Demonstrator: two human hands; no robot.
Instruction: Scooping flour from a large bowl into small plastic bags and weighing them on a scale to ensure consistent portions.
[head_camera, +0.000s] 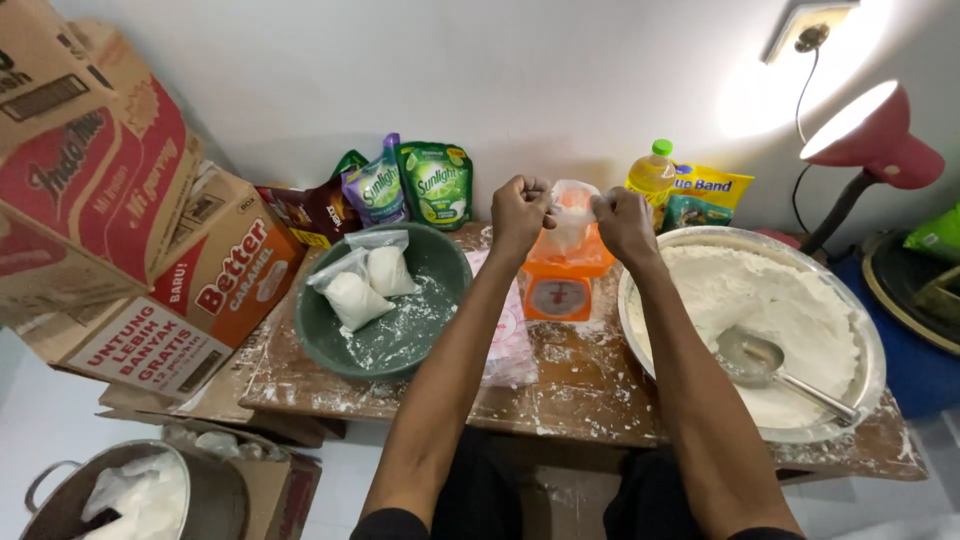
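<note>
My left hand (520, 210) and my right hand (624, 220) are raised together above a small orange kitchen scale (560, 285). Both grip the top of a clear plastic bag (573, 222) holding white powder, one hand at each side of its mouth. Right of the scale stands a wide metal basin (868, 330) heaped with white flour, with a metal spoon (775, 368) lying in it. Left of the scale a green bowl (440, 262) holds two filled, closed bags of flour (368, 285).
The wooden table (590, 385) is dusted with flour. Green and purple pouches (410, 185), a yellow oil bottle (652, 172) and a yellow packet line the wall. Cardboard boxes (130, 230) stack at left, a metal pot (150, 495) sits on the floor, a red lamp (870, 130) at right.
</note>
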